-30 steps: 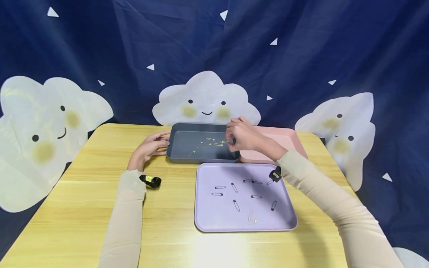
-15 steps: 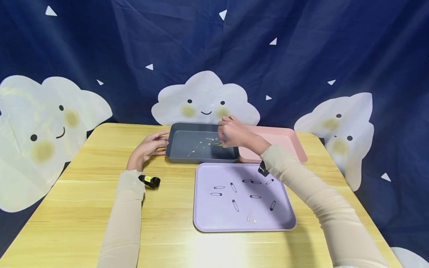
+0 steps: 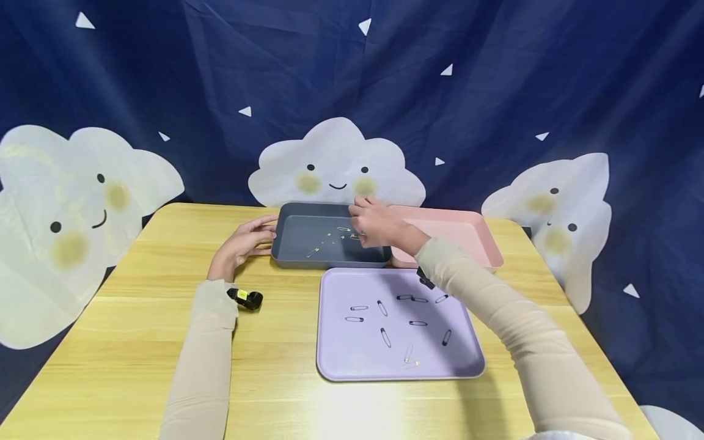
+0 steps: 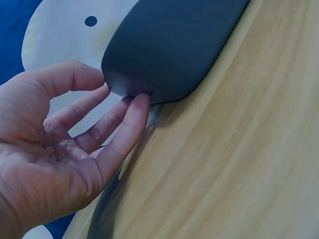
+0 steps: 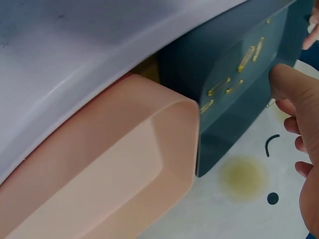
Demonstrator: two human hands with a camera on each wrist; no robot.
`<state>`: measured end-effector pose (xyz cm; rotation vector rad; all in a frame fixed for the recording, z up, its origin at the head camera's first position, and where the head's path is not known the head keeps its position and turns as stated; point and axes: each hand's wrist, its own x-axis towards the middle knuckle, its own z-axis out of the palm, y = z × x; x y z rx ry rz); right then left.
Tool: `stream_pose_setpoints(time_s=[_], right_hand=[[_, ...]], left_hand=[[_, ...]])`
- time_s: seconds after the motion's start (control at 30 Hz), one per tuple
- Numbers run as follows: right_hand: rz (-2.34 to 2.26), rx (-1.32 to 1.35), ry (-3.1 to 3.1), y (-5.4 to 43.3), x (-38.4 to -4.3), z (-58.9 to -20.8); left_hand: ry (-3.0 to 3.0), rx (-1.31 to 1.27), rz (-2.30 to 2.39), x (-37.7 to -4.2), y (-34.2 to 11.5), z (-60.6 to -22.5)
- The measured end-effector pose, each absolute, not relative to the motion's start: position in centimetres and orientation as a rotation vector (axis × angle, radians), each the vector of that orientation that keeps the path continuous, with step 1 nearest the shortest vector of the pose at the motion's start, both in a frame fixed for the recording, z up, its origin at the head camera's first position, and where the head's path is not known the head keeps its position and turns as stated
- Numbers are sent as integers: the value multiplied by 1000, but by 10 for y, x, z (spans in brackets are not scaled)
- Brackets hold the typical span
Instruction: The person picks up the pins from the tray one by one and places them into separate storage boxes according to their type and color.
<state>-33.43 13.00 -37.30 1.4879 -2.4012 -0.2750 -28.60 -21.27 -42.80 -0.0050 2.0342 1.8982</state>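
My left hand (image 3: 246,239) rests its fingertips against the outer left end of the dark grey tray (image 3: 294,241), its fingers loosely bent. In the left wrist view, several fingertips (image 4: 142,102) touch the outside of that tray's wall. Over the right part of the grey tray, my right hand (image 3: 376,225) has its thumb and fingers curled together. A small gold loop (image 5: 270,104), seemingly part of a safety pin, shows at its fingertips; most of it is hidden. Several gold safety pins (image 5: 246,59) lie scattered on the grey tray's floor.
The pink tray (image 3: 486,244) adjoins the grey tray on the right. In front, a lilac tray (image 3: 335,354) bears several black safety pins (image 3: 386,337) and a few gold pins (image 3: 408,353). All stand on a wooden table (image 3: 275,366), with a cloud-print curtain (image 3: 341,73) behind.
My right hand has moved left from the grey tray's right end, further over that tray. The left hand stays at the tray's left end.
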Motion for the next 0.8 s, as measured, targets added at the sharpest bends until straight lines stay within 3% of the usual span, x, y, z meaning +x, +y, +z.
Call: stream_pose_setpoints(time_s=[0.8], right_hand=[[-505,1475,-2470,121,-340,-400]], left_hand=[[2060,-17,1908,-296,-215,-446]])
